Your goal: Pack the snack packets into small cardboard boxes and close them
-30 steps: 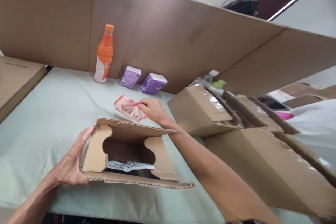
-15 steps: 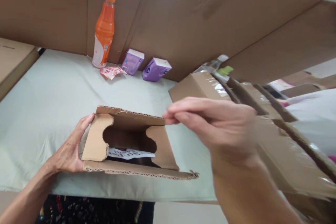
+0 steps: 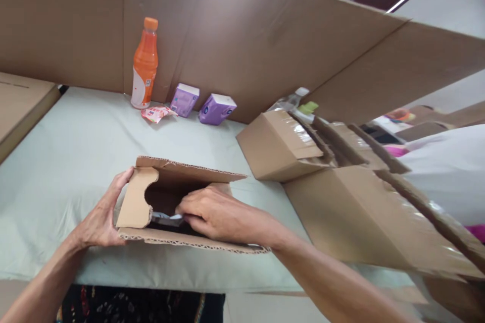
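An open cardboard box (image 3: 136, 199) lies in front of me, its flaps spread. My left hand (image 3: 104, 214) grips its left end, thumb below and fingers above. Through the opening reaches my right hand (image 3: 215, 214), its fingers pinched on the edge of a packet (image 3: 166, 218). That packet is dark with a white printed strip, and most of it is hidden by the box and my fingers. The right fingertips are partly out of sight.
Along the back cardboard wall (image 3: 235, 35) stand an orange drink bottle (image 3: 145, 65), a pink wrapper (image 3: 157, 113) and two purple tissue packs (image 3: 185, 100) (image 3: 217, 109). Open cardboard boxes (image 3: 348, 212) line the right side. A flat carton (image 3: 22, 101) sits at the left.
My right hand has moved left and down from above the box into its opening, onto the packet. My left hand still holds the box. The camera view has tilted up slightly.
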Demonstrator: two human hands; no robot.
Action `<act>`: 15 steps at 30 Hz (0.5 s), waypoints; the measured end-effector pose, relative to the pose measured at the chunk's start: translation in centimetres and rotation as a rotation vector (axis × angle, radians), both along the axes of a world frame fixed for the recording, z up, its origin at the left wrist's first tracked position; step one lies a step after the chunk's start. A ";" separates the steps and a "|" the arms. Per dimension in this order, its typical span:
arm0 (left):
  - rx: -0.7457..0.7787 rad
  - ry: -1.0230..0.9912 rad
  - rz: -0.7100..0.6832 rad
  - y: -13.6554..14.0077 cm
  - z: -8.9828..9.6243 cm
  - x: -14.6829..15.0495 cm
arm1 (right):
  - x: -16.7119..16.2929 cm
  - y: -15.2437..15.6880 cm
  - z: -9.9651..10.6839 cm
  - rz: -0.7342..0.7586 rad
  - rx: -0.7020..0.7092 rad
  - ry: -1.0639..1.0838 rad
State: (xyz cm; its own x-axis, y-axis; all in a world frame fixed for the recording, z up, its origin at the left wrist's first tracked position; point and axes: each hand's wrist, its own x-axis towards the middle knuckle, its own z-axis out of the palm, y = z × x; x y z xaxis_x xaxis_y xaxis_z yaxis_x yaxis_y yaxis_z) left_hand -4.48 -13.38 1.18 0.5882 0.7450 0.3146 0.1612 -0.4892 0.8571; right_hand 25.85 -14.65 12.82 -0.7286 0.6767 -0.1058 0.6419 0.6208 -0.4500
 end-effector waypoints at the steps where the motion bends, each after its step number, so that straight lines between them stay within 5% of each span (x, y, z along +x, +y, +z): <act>1: 0.004 0.001 0.004 0.0 0.1 0.0 | 0.3 -0.4 0.2 -0.012 0.044 0.052; 4: -0.009 0.019 0.034 -0.1 0.7 0.4 | 2.3 -1.4 1.8 -0.156 0.112 0.371; 9: -0.008 0.022 0.054 -0.2 1.6 1.2 | 7.5 0.7 5.0 -0.735 0.445 0.982; 12: 0.002 0.026 0.065 -0.2 1.7 1.2 | 9.3 4.0 4.5 -0.853 0.638 1.070; 15: 0.031 0.035 0.066 -0.3 1.6 1.1 | 9.2 7.2 1.4 -0.913 0.494 0.929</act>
